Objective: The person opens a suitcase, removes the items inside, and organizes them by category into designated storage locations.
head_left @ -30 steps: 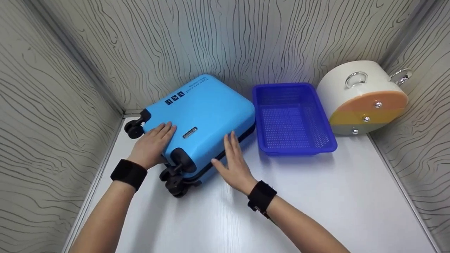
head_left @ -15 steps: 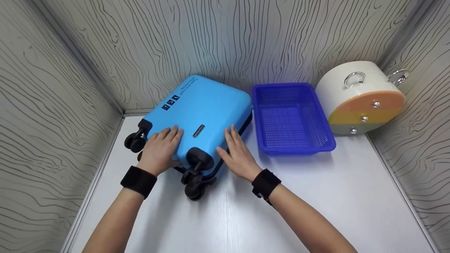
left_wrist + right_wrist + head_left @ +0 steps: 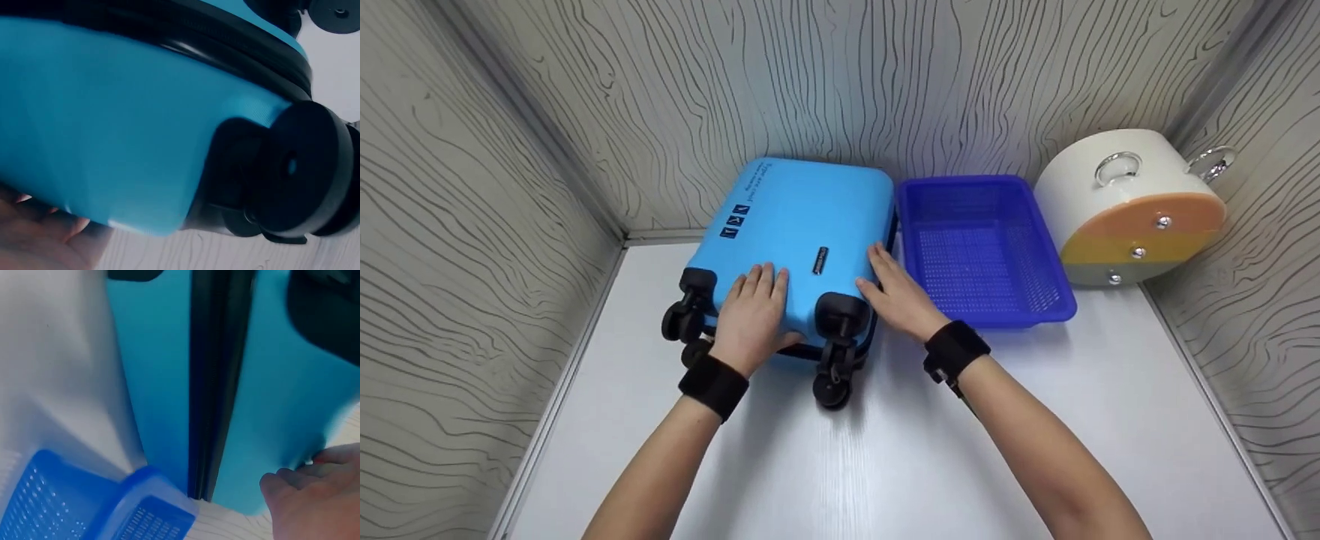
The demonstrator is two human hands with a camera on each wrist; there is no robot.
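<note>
A light blue suitcase [image 3: 802,210] lies flat on the white surface near the back wall, its black wheels pointing toward me. My left hand [image 3: 751,319] rests with straight fingers on its top face near the wheel end, the thumb at the edge. Along the suitcase's right side, my right hand [image 3: 901,296] touches the shell with extended fingers. In the left wrist view, a black wheel [image 3: 306,169] and the blue end of the shell fill most of the frame. The right wrist view shows the black zipper seam [image 3: 216,382] running down the case's side.
Close against the suitcase's right side stands a blue plastic basket [image 3: 919,300] with perforated walls. Right of it, a white round case [image 3: 1099,165] with a striped orange, yellow and green front leans near the corner. Wood-grain panels [image 3: 840,75] enclose the surface.
The suitcase has turned on the surface, its wheel end swinging right, until it lies nearly straight beside the basket. Both hands have moved right with it, staying on the shell.
</note>
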